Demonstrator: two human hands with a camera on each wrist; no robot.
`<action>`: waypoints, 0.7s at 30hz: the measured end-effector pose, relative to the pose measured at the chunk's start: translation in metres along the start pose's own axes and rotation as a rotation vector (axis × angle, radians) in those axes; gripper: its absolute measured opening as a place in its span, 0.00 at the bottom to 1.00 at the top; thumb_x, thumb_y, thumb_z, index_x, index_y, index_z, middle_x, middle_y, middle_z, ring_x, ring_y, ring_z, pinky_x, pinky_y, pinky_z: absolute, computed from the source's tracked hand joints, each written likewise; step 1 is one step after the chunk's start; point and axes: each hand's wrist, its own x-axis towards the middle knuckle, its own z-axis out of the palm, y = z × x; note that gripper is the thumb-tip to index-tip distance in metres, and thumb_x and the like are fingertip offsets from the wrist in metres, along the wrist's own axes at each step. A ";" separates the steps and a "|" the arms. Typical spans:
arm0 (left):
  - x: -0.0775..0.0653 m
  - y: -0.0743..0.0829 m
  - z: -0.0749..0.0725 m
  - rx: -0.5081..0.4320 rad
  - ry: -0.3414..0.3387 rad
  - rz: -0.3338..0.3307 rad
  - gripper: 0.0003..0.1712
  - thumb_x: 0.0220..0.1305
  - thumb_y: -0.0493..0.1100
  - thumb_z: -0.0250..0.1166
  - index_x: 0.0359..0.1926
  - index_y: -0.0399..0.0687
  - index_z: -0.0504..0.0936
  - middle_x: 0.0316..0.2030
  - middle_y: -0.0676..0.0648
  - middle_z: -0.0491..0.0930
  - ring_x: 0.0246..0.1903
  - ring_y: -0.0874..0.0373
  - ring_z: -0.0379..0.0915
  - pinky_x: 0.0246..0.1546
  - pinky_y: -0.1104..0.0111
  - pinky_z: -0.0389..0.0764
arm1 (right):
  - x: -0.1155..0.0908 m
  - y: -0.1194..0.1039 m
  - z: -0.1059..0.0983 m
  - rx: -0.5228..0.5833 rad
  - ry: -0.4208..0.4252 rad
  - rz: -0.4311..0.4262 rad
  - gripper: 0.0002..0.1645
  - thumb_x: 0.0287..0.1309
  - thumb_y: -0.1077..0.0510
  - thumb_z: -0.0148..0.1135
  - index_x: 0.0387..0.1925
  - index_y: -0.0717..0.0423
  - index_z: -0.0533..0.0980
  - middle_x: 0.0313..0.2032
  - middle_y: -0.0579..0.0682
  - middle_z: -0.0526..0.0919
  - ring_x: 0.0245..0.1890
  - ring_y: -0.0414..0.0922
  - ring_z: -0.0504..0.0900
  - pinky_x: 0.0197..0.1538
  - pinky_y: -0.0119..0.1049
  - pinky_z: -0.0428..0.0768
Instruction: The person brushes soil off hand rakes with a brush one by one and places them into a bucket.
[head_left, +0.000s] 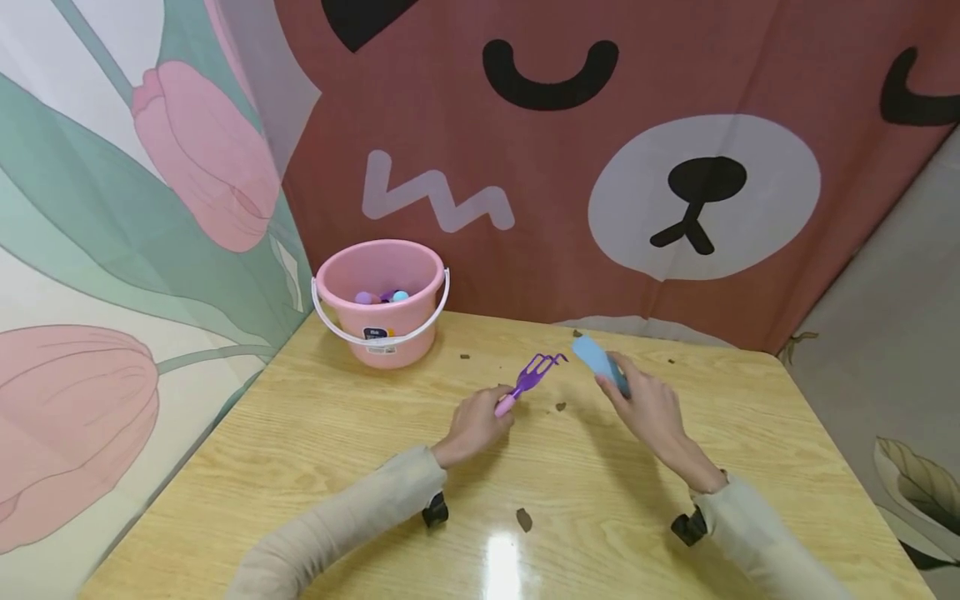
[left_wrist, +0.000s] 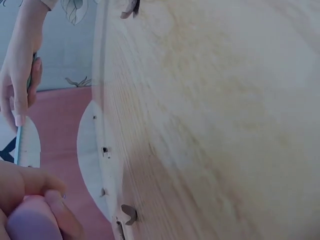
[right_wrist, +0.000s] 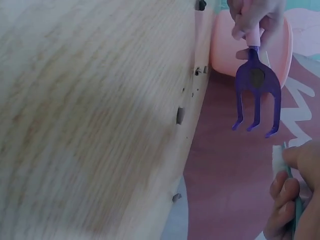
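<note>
My left hand (head_left: pixel 478 421) grips the pink handle of a small purple garden fork (head_left: pixel 531 377), with its three bent tines pointing to the upper right. In the right wrist view a dark brown flake (right_wrist: pixel 257 77) lies against the base of the fork's tines. My right hand (head_left: pixel 651 410) holds a flat light-blue piece (head_left: pixel 596 357) with a darker teal side between thumb and fingers; its exact kind is unclear. The blue piece is close to the tine tips, apart from them. In the left wrist view the handle end (left_wrist: pixel 34 220) sits in the left fingers.
Several brown flakes lie scattered on the wooden table (head_left: pixel 337 500), one larger flake (head_left: pixel 524 520) near the front. A pink bucket (head_left: pixel 397 346) with a white handle stands at the back left, holding small coloured items. Printed cloth (head_left: pixel 540 250) hangs behind the table.
</note>
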 end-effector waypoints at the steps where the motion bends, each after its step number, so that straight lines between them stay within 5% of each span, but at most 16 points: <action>1: 0.001 0.000 0.001 -0.020 0.001 0.003 0.20 0.56 0.31 0.67 0.51 0.42 0.83 0.25 0.50 0.78 0.21 0.60 0.68 0.18 0.69 0.72 | -0.001 0.000 0.000 0.008 -0.001 -0.004 0.29 0.67 0.50 0.63 0.62 0.62 0.73 0.17 0.51 0.77 0.07 0.36 0.60 0.11 0.32 0.57; 5: 0.002 -0.001 0.005 -0.138 -0.009 -0.025 0.14 0.62 0.34 0.65 0.49 0.35 0.81 0.26 0.49 0.77 0.19 0.63 0.67 0.18 0.72 0.73 | -0.003 -0.001 0.004 0.042 -0.003 -0.033 0.29 0.66 0.50 0.64 0.62 0.61 0.73 0.13 0.44 0.71 0.07 0.34 0.58 0.11 0.30 0.56; 12: 0.003 0.002 0.007 -0.448 -0.143 -0.177 0.19 0.70 0.41 0.62 0.54 0.29 0.73 0.26 0.32 0.78 0.10 0.60 0.67 0.08 0.72 0.71 | -0.006 -0.007 0.012 0.098 -0.014 -0.108 0.28 0.65 0.52 0.65 0.61 0.60 0.74 0.14 0.40 0.70 0.08 0.32 0.58 0.12 0.28 0.56; 21: 0.002 0.007 0.006 -0.506 -0.193 -0.229 0.14 0.73 0.46 0.58 0.42 0.36 0.75 0.25 0.32 0.77 0.10 0.61 0.66 0.08 0.72 0.71 | -0.004 -0.018 0.016 0.111 -0.087 -0.120 0.27 0.66 0.51 0.64 0.61 0.60 0.74 0.13 0.39 0.67 0.09 0.32 0.59 0.13 0.28 0.58</action>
